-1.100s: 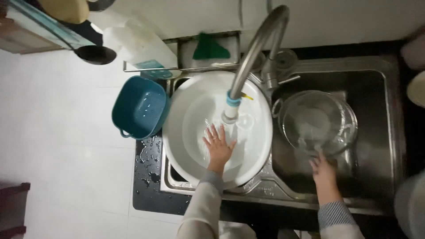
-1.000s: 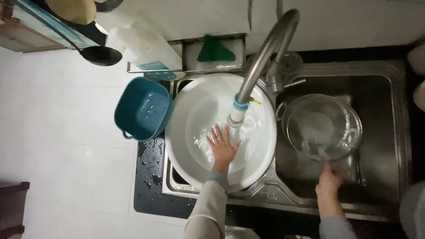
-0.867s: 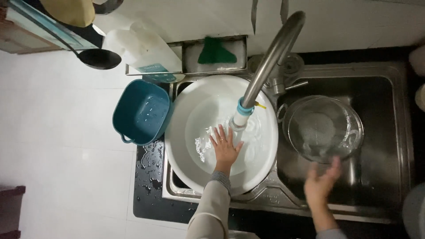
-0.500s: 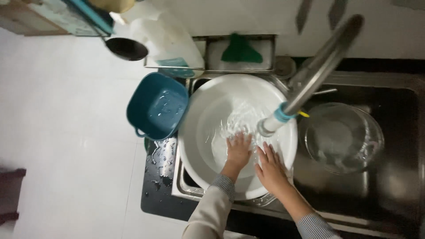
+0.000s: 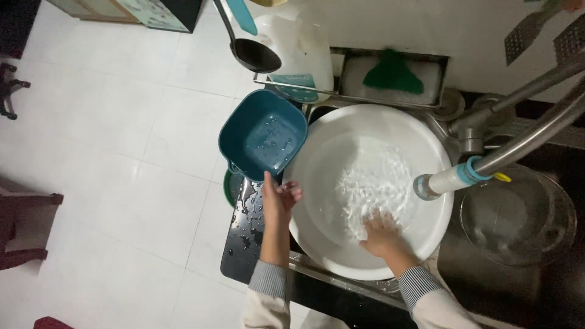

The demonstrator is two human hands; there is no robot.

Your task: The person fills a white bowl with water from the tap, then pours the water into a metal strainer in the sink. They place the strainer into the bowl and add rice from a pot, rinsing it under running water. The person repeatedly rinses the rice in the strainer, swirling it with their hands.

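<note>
Sink's white basin (image 5: 317, 183), right hand (image 5: 381, 234) spread inside, left hand (image 5: 277, 198) open at rim

Two hands over the sink, the left hand (image 5: 277, 198) and the right hand (image 5: 381, 234). One white basin (image 5: 323, 183). One blue tub (image 5: 263, 135). One glass bowl (image 5: 518, 216). One tap (image 5: 518, 146), one ladle (image 5: 253, 53), one green sponge (image 5: 393, 74), one white jug (image 5: 301, 42).

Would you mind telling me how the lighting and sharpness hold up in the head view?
Head view: white basin and floor tiles bright, nearly blown out; sink on the right dark; left hand slightly motion-blurred; right hand sits in foamy water; faucet looms large.
</note>
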